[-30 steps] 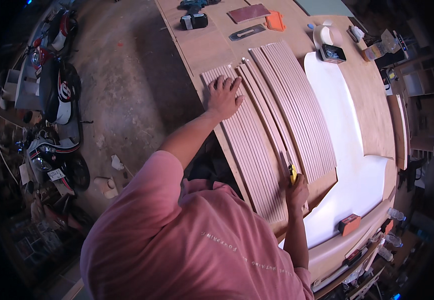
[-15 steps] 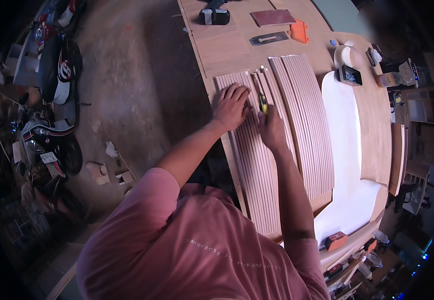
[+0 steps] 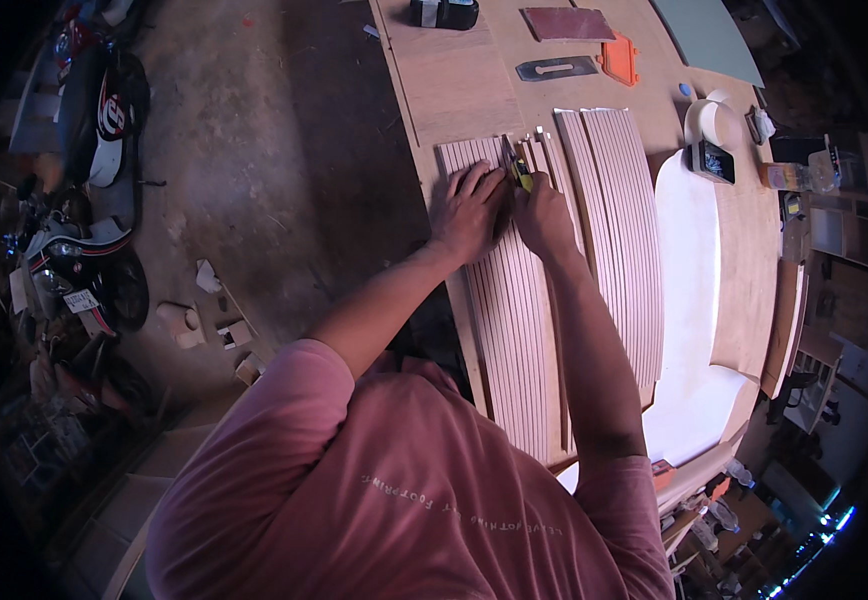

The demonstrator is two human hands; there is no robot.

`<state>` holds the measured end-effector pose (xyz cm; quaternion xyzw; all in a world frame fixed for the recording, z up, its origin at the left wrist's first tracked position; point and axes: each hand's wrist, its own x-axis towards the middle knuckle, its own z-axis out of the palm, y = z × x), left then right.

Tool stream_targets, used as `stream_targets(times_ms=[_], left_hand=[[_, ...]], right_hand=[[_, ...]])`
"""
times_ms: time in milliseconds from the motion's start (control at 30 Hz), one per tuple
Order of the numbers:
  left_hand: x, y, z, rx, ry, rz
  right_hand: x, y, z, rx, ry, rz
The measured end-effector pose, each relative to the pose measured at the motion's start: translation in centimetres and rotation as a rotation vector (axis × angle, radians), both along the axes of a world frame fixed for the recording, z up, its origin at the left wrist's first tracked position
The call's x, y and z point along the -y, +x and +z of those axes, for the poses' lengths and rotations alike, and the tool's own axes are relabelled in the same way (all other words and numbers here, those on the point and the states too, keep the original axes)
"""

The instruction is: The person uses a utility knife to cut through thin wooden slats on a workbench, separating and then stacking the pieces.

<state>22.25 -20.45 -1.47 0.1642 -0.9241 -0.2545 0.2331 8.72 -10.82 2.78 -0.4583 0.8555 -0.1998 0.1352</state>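
Note:
A pale, finely grooved wood panel (image 3: 512, 340) lies lengthwise along the bench's left side. On its far part rests my left hand (image 3: 469, 212), palm down with the fingers spread. My right hand (image 3: 544, 222) grips a yellow utility knife (image 3: 521, 177). The blade points away from me, at the panel's right edge near its far end; whether it touches the wood I cannot tell. Narrow loose strips (image 3: 546, 150) lie just right of the knife. Farther right is another grooved panel (image 3: 622, 240), with a narrower grooved piece along its left side.
At the bench's far end are a black battery-like block (image 3: 444, 13), a dark red flat piece (image 3: 565, 25), a slotted metal plate (image 3: 556, 68) and an orange plastic piece (image 3: 618, 60). A white sheet (image 3: 689, 260) covers the right side. Motorcycles (image 3: 79, 255) stand at left.
My right hand and the knife have moved slightly away from me, toward the panel's far end and closer to my left hand. The whole view has shifted a little.

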Motion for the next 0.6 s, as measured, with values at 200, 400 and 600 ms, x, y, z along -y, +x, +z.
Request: stream_targets(times_ms=[200, 400, 600], left_hand=[[-0.1, -0.2, 0.4, 0.030, -0.009, 0.014], [-1.4, -0.9, 0.4, 0.120, -0.033, 0.067], [-1.4, -0.5, -0.8, 0.141, -0.089, 0.088]], right_hand=[[1.1, -0.2, 0.8, -0.038, 0.125, 0.038], [0.8, -1.5, -2.6, -0.361, 0.344, 0.245], [1.3, -1.8, -3.3, -0.402, 0.324, 0.322]])
